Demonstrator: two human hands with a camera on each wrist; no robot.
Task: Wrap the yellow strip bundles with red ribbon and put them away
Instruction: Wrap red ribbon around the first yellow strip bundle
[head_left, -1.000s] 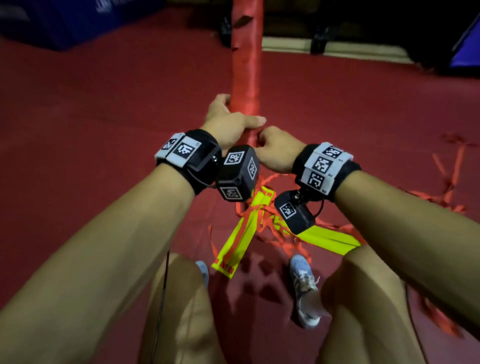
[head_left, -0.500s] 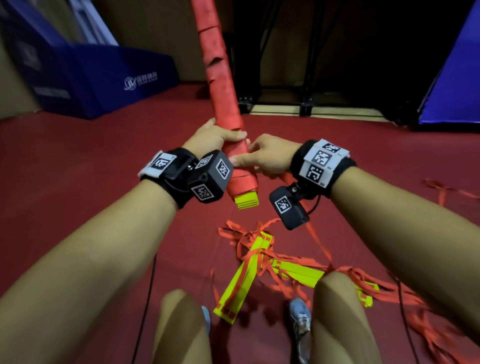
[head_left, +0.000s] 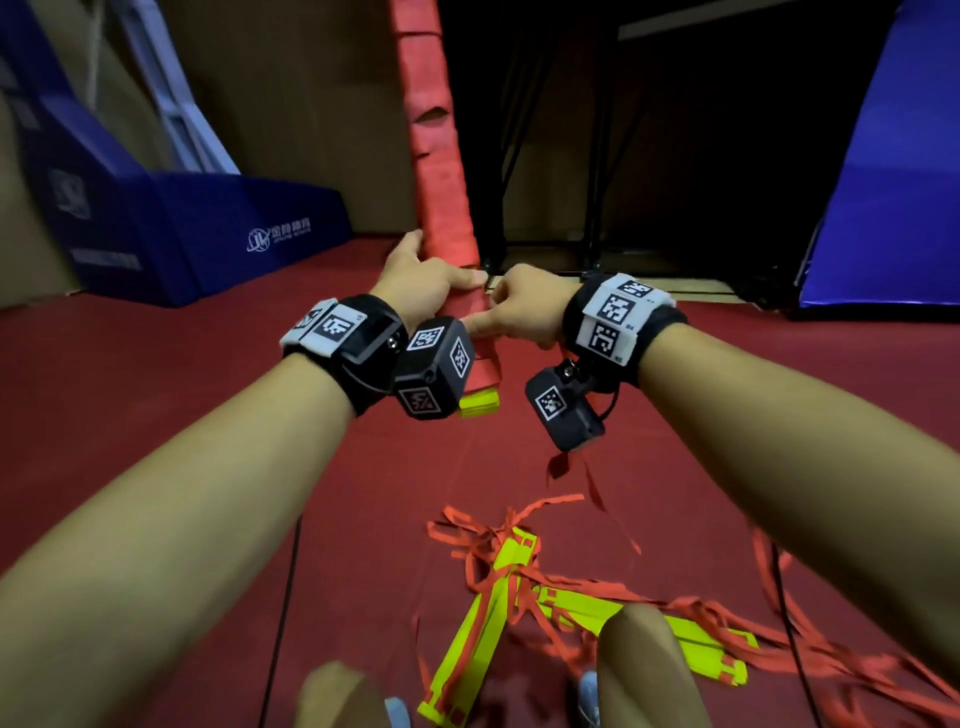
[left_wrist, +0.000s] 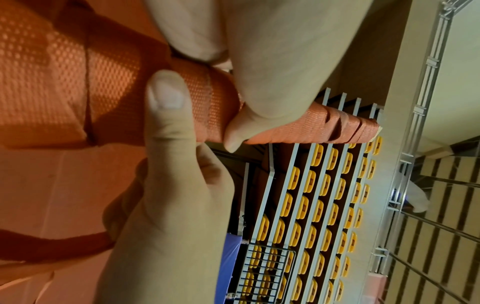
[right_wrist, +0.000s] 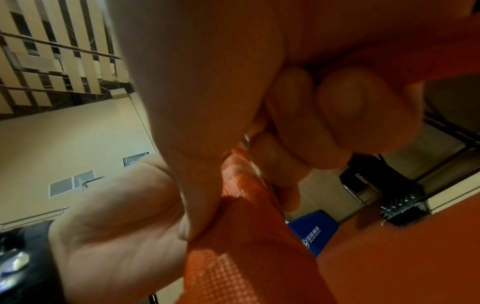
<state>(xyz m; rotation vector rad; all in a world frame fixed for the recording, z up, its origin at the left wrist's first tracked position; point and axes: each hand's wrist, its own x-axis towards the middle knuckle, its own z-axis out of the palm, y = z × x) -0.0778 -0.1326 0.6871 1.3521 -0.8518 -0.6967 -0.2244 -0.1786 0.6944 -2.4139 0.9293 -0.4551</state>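
Observation:
A long bundle of yellow strips wound in red ribbon (head_left: 441, 171) stands almost upright in front of me, its bare yellow end (head_left: 480, 404) poking out at the bottom. My left hand (head_left: 426, 280) grips the wrapped bundle (left_wrist: 210, 107) near its lower end, thumb across the ribbon. My right hand (head_left: 519, 306) holds the same spot from the right, thumb pressing the ribbon (right_wrist: 241, 205) and fingers curled. On the floor below lie loose yellow strips (head_left: 478, 634) tangled with red ribbon pieces (head_left: 545, 587).
The floor is a dark red mat (head_left: 156, 415). Blue padded blocks (head_left: 197, 228) stand at the back left and a blue mat (head_left: 893, 182) at the right. Black stand legs (head_left: 592, 156) rise behind the bundle. My knees (head_left: 644, 670) show at the bottom.
Both hands have lifted the wrapped bundle off the floor and tipped it more upright; my head view has risen from the mat toward the back wall.

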